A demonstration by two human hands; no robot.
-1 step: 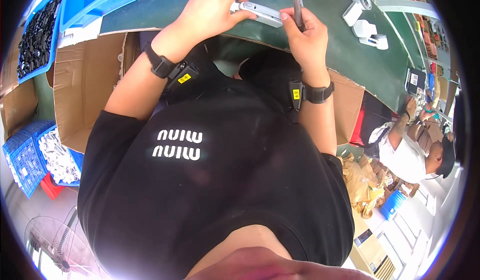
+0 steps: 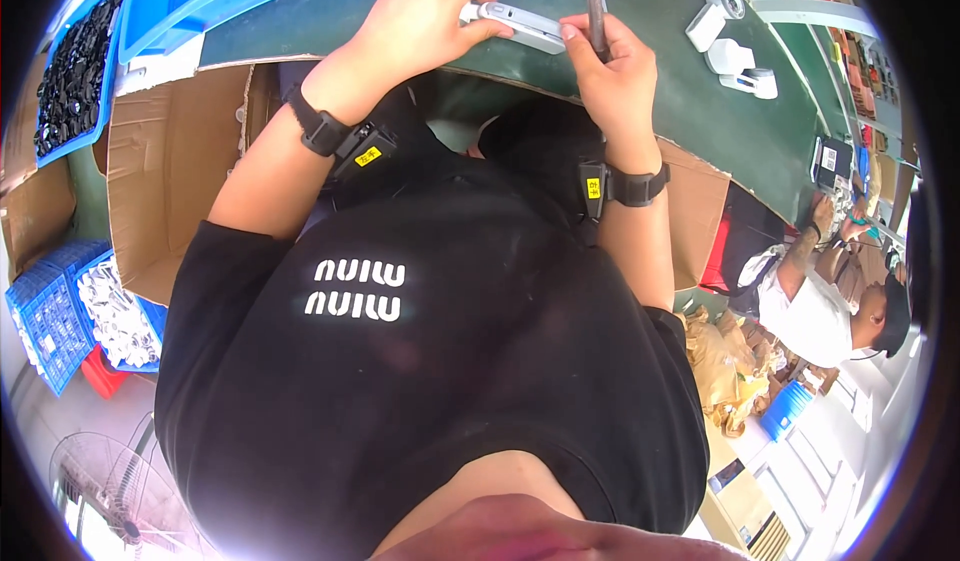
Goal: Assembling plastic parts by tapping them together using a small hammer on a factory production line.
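Observation:
A slim, light grey-white plastic housing (image 2: 525, 29) lies at a slant over the green worktop (image 2: 660, 81), near its front edge. My left hand (image 2: 425, 16) is closed around its left end, thumb below and fingers above. At the right end is my right hand (image 2: 618, 71), its thumb tip touching or nearly touching the housing. A shiny metal rod-like tool (image 2: 596, 11) stands in the curled fingers of this hand. The tool's upper end is cut off by the picture's edge, so its kind does not show.
Two white jointed lamp-like devices (image 2: 738, 69) rest on the worktop at right. Blue bins (image 2: 215, 1) line the back, and one holds black parts (image 2: 75, 76). Cardboard boxes (image 2: 175, 161) stand left. A co-worker (image 2: 810, 306) sits at far right.

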